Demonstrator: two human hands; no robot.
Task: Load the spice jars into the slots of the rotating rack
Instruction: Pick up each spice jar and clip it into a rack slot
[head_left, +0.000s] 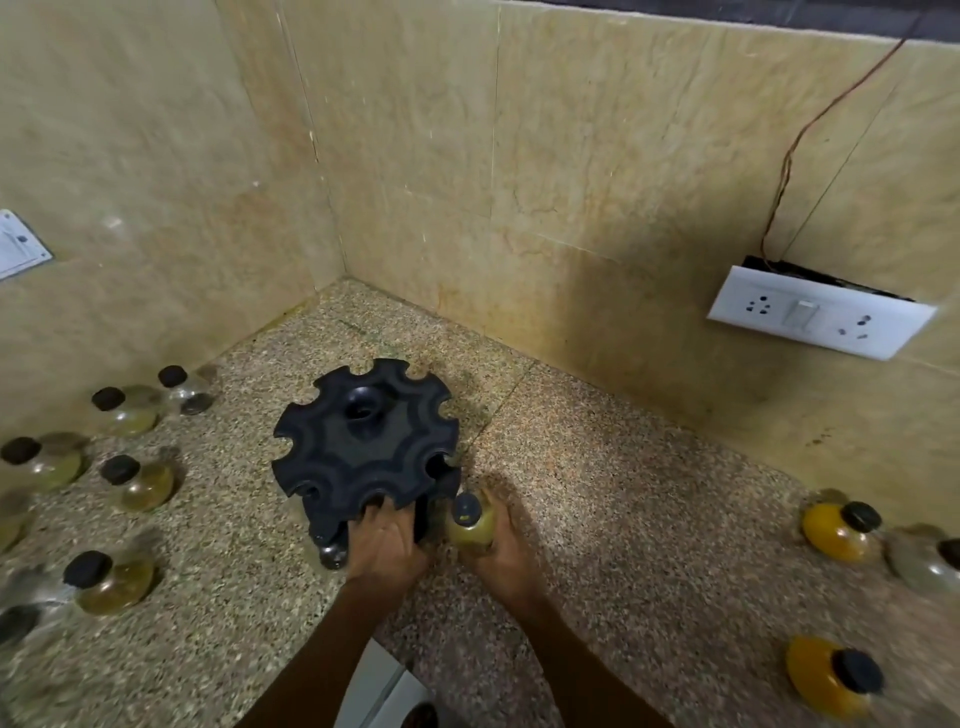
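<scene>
The black rotating rack (363, 447) stands in the middle of the speckled counter, its notched top disc showing empty slots all round. My left hand (387, 545) grips the rack's near edge and lower tier. My right hand (506, 548) holds a black-capped jar of yellow-green spice (470, 525) upright, just right of the rack's near side. A dark jar (332, 553) sits low at the rack's base, partly hidden. Several more jars lie on the left (137, 480) and three on the right (839, 530).
Tiled walls meet in a corner behind the rack. A white socket plate (821, 312) with a wire hangs on the right wall. A white object (382, 691) lies at the near edge between my forearms.
</scene>
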